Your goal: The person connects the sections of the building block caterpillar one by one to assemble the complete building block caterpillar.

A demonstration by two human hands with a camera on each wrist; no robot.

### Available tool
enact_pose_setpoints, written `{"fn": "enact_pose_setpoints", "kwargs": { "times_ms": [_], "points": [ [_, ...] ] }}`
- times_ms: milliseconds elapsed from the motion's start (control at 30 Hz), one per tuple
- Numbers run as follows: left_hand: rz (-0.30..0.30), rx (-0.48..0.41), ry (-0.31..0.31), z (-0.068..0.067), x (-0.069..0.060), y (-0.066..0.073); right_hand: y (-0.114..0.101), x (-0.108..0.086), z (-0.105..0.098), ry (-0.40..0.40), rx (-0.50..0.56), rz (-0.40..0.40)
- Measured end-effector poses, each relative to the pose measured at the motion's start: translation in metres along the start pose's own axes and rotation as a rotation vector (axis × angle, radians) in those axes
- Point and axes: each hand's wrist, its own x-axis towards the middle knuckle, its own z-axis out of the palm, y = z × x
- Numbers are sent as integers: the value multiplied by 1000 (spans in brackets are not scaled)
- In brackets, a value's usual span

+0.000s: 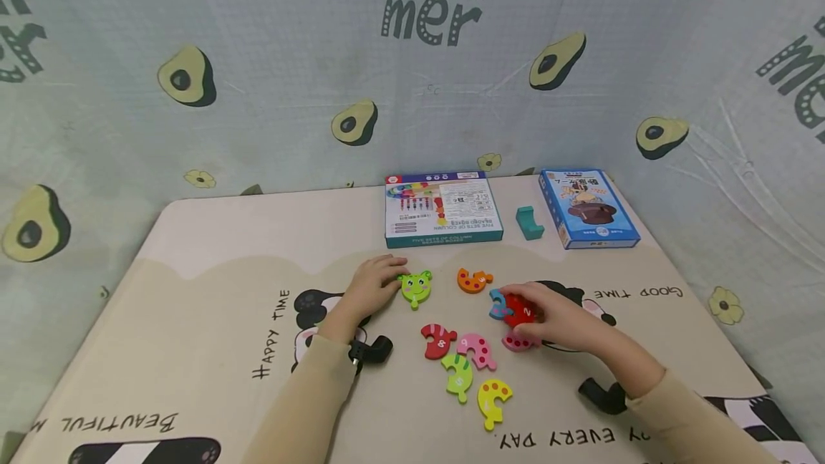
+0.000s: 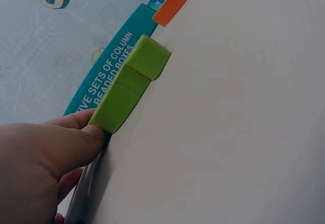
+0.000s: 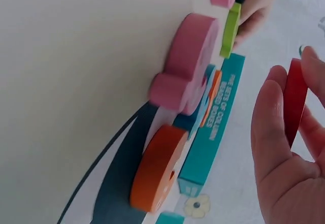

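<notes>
Right-wrist view alone shows two curved orange pieces (image 3: 156, 170); left hand (image 1: 370, 288) pinches one smiling green piece (image 1: 415, 290), right hand (image 1: 563, 319) one red piece (image 3: 293, 102)

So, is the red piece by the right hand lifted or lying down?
Lifted: the right hand pinches the red puzzle piece; its wrist view shows it clear of the tabletop.

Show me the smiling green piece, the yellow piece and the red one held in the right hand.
Smiling green piece (image 1: 415, 287): head view, on its face.
Yellow piece (image 1: 487, 397): head view, on its curved body.
Held red piece (image 3: 294, 100): right wrist view, on its visible side.
</notes>
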Motion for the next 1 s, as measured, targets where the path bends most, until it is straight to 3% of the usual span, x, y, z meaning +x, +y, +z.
{"fn": "enact_pose_setpoints", "kwargs": {
  "times_ms": [233,433,733,1000],
  "points": [
    [2,2,1,0,0,0,-14,13,8,22,31,14],
    [16,-1,12,-1,1,0,-34,34,23,45,138,57],
    [4,8,8,1,1,-1,-59,65,50,-59,319,152],
    [-9,-7,10,0,0,-1,-65,85,65,-72,249,223]
  ]
}}
